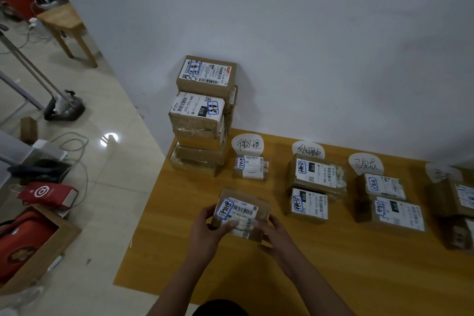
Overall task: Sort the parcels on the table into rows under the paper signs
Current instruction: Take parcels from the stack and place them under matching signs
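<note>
A small cardboard parcel (242, 209) with a white shipping label is gripped from both sides, my left hand (206, 229) on its left end and my right hand (273, 235) on its right end. It is low over the wooden table (179, 251), in front of a smaller parcel (250, 167) lying under the leftmost paper sign (247, 144). Two parcels (311, 187) lie in a row under the second sign (308, 151). Two more (389, 200) lie under the third sign (365, 163).
A tall stack of cardboard parcels (202, 115) stands at the table's far left corner against the wall. A fourth sign (442, 173) with parcels (454, 200) sits at the right edge. Left of the table, on the floor, are a red bag (47, 195), cables and an open box (33, 246).
</note>
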